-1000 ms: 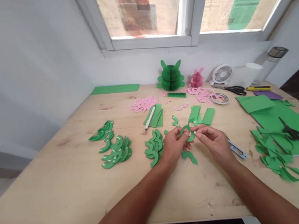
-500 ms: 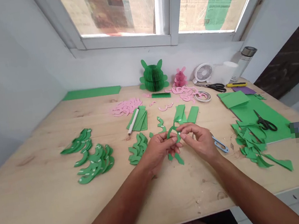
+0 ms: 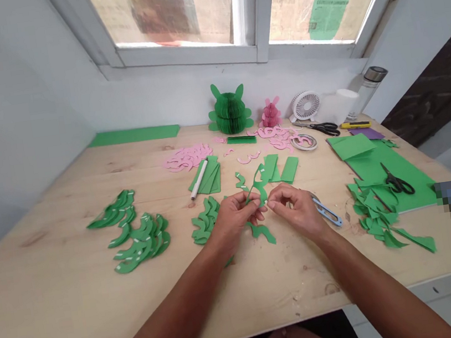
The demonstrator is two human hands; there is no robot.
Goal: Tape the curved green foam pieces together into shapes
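My left hand (image 3: 236, 215) pinches a curved green paper cutout (image 3: 260, 186) between thumb and fingers, above the table. The cutout has a curling upper end and small white patches on it. My right hand (image 3: 296, 209) is closed in a pinch at the cutout's right edge, by a white patch; whatever lies between its fingertips is too small to make out. Below my hands lies a wavy green paper strip (image 3: 263, 232). A light-blue cutter (image 3: 329, 213) is partly covered by my right hand. Scalloped green cutouts (image 3: 205, 222) are stacked beside my left hand.
Green pieces with white patches (image 3: 141, 242) lie at left. A white pen (image 3: 199, 179) rests on green rectangles. Pink cutouts (image 3: 188, 157), a tape roll (image 3: 304, 142) and a green honeycomb figure (image 3: 230, 113) are farther back. Black scissors (image 3: 397, 181) and green scraps (image 3: 377, 215) lie right.
The cutout in my left hand is turned more upright, showing its patches. My right fingertips have shifted slightly right and down along its edge. The whole view has tilted a little.
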